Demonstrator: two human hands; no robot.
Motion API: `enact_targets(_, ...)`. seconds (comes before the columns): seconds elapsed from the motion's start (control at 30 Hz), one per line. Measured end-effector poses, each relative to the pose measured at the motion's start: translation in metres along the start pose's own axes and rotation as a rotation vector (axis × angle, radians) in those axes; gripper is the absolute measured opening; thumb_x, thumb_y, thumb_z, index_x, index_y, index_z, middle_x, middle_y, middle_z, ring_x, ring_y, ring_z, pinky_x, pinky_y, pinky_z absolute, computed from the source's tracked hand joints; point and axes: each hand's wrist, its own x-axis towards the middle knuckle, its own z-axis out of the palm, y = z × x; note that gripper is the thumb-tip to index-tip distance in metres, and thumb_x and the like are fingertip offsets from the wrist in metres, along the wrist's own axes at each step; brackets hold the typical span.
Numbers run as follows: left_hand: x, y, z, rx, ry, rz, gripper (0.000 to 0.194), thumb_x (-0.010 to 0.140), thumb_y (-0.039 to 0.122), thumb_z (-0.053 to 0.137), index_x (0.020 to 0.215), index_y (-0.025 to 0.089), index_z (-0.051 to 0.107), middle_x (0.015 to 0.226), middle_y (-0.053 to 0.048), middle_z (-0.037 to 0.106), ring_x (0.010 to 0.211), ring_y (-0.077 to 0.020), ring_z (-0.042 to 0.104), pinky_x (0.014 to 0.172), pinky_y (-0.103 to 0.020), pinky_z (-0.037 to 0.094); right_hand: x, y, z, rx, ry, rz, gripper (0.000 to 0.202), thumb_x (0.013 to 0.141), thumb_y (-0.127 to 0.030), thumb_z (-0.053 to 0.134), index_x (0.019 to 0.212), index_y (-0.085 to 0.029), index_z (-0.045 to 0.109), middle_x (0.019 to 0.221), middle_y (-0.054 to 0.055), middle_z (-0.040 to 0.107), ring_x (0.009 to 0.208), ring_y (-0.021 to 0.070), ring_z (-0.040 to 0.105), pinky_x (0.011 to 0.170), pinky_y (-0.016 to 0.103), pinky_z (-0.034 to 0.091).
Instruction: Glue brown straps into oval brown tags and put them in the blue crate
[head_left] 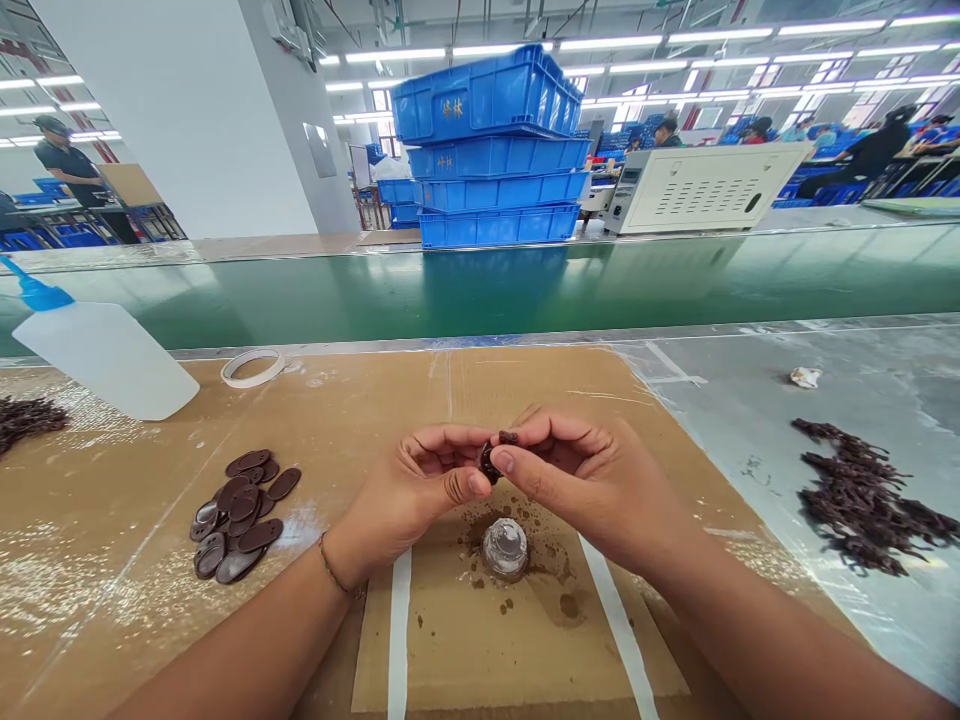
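Observation:
My left hand (427, 470) is closed in a pinch on a small dark brown, shiny piece (490, 463), which looks like one of the oval discs seen edge-on. Thumb and forefinger of my right hand (577, 470) meet it from the other side, closed on a thin dark brown twig-like piece (508, 437). Fingers partly cover both pieces. Just below my hands stands a small round clear cup (505, 549), with brown spots around it on the cardboard. To the left lies a pile of dark brown oval discs (241, 510) with small holes.
Dark brown twig-like pieces (862, 500) lie heaped at right, near a crumpled white scrap (805, 377). A white squeeze bottle (112, 355) and a tape roll (253, 368) are at left. Beyond the green belt (337, 295) stand stacked blue crates (495, 165) and a beige machine (705, 190).

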Motion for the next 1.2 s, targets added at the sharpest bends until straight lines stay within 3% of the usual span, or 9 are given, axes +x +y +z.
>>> enact_targets(0.93, 0.0, -0.001, -0.0029, 0.022, -0.034, -0.007, 0.026, 0.074, 0.033, 0.086, 0.099, 0.032, 0.079, 0.094, 0.002, 0.077, 0.084, -0.0068, 0.068, 0.083, -0.017, 0.054, 0.0013, 0.0002, -0.0013, -0.001, 0.022, 0.018, 0.007, 0.074, -0.027, 0.08, 0.072, -0.025, 0.074, 0.07, -0.004, 0.068, 0.066, 0.0103, 0.056, 0.059, 0.021, 0.044)
enact_targets(1.1, -0.0021, 0.0007, -0.0044, 0.01, -0.054, 0.0, 0.027, 0.077, 0.034, 0.084, 0.103, 0.03, 0.078, 0.101, 0.002, 0.077, 0.09, -0.0079, 0.069, 0.083, -0.015, 0.055, 0.0007, -0.0027, -0.006, 0.0, -0.054, -0.09, 0.02, 0.093, -0.032, 0.066, 0.076, -0.027, 0.075, 0.068, -0.006, 0.066, 0.072, 0.0081, 0.062, 0.069, 0.017, 0.049)
enact_targets(1.2, -0.002, 0.0014, -0.0046, -0.008, -0.066, -0.007, 0.026, 0.079, 0.034, 0.082, 0.105, 0.031, 0.077, 0.104, 0.003, 0.077, 0.093, -0.0084, 0.069, 0.084, -0.016, 0.055, 0.0005, -0.0017, -0.0087, 0.009, -0.021, -0.136, 0.027, 0.099, -0.037, 0.059, 0.08, -0.028, 0.076, 0.068, -0.006, 0.064, 0.077, 0.0084, 0.064, 0.073, 0.017, 0.051)
